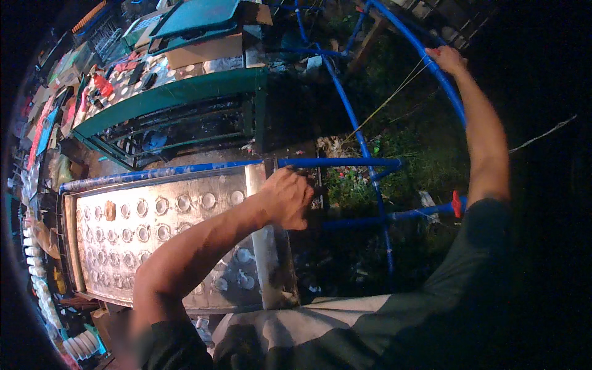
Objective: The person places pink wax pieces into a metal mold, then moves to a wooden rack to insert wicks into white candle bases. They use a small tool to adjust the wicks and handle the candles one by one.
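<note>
Up at the far right, my right hand [449, 60] reaches out to a blue pipe [431, 61]. Its fingers close on a small red valve handle [433, 53], which is mostly covered. My left hand [287, 197] is curled closed over the right end of a shallow metal tray [262, 271]. Whatever its fingers hold, if anything, is hidden from above. Rows of round cup-shaped moulds [162, 205] fill the tray, and one holds a brown lump [110, 210].
A green-framed table [179, 92] stands beyond the tray, loaded with cardboard boxes and teal trays [197, 21]. Blue pipes [345, 162] cross at the right above plants and litter. Another red valve handle [456, 204] is near my right elbow. White stacked cups [83, 345] sit lower left.
</note>
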Tool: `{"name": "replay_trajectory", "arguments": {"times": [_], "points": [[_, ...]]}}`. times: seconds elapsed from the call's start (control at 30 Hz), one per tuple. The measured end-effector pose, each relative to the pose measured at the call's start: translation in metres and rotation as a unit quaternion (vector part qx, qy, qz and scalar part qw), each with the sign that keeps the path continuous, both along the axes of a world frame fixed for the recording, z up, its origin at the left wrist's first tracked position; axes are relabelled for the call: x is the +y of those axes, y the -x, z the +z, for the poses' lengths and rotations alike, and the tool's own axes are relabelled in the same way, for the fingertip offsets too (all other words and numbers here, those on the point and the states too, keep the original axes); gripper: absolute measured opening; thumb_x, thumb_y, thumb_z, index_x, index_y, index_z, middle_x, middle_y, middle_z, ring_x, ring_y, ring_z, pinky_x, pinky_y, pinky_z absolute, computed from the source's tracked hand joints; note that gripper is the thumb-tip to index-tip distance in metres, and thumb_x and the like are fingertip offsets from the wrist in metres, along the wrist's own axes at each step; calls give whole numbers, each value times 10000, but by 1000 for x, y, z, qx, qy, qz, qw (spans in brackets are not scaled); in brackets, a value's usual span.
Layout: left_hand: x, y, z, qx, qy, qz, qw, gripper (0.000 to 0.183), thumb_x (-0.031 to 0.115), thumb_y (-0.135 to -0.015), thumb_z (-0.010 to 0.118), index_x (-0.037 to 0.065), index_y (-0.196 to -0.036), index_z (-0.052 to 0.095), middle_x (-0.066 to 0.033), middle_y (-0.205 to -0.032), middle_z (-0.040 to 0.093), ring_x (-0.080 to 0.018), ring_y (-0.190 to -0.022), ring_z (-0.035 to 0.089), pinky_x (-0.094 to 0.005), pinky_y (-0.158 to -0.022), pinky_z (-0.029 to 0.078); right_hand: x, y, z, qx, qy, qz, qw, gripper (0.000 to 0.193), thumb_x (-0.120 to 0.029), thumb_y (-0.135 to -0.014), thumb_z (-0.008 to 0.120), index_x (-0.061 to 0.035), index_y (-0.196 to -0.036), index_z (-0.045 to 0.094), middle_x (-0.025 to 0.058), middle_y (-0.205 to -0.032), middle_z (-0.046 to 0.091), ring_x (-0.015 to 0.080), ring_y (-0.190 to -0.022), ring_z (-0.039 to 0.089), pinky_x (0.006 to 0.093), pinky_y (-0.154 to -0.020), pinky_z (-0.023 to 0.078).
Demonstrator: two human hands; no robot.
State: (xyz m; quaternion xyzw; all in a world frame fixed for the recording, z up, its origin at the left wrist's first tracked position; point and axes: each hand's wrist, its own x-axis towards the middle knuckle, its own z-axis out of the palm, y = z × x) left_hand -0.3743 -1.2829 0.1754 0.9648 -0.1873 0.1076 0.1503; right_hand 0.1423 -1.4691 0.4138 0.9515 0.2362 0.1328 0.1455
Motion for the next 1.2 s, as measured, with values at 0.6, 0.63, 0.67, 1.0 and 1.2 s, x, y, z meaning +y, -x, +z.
{"name": "replay_trajectory", "arguments": {"times": [0.6, 0.63, 0.67, 1.0, 1.2], "points": [[117, 153, 105, -64, 38, -53, 996, 559, 352, -890, 763, 5, -1315, 653, -258, -1334, 637, -442, -1239, 598, -530, -1058, 488, 40, 397, -187, 264, -298, 220, 891, 502, -432, -922, 783, -14, -1200, 755, 180, -1235, 745, 339, -1203, 680, 420, -1038, 515], [148, 185, 113, -46, 37, -57, 997, 526, 337, -901, 750, 0, -1296, 662, -255, -1345, 629, -437, -1229, 601, -537, -1040, 485, 39, 421, -180, 269, -296, 205, 894, 483, -413, -932, 778, -13, -1202, 754, 172, -1227, 752, 322, -1197, 685, 415, -1038, 513], [173, 219, 128, -10, 23, -31, 999, 535, 320, -882, 783, -1, -1294, 669, -248, -1335, 644, -438, -1235, 605, -524, -1062, 491, 35, 449, -168, 273, -289, 187, 898, 465, -394, -941, 774, -13, -1205, 753, 163, -1219, 759, 304, -1191, 690, 410, -1038, 511], [335, 561, 199, -83, -6, 369, 926, 466, 282, -869, 831, 31, -1241, 704, -196, -1242, 703, -396, -1162, 665, -463, -1006, 531, 105, 704, -114, 284, -344, 191, 874, 353, -104, -897, 770, 5, -1231, 732, 172, -1317, 713, 299, -1272, 642, 399, -1133, 446], [341, 683, 152, -185, 146, 521, 820, 453, 304, -894, 846, 61, -1260, 733, -115, -1164, 764, -215, -1075, 713, -354, -988, 528, 183, 779, -108, 359, -237, 381, 818, 380, -128, -868, 789, 21, -1213, 727, 179, -1284, 721, 319, -1242, 654, 409, -1122, 450]]}}
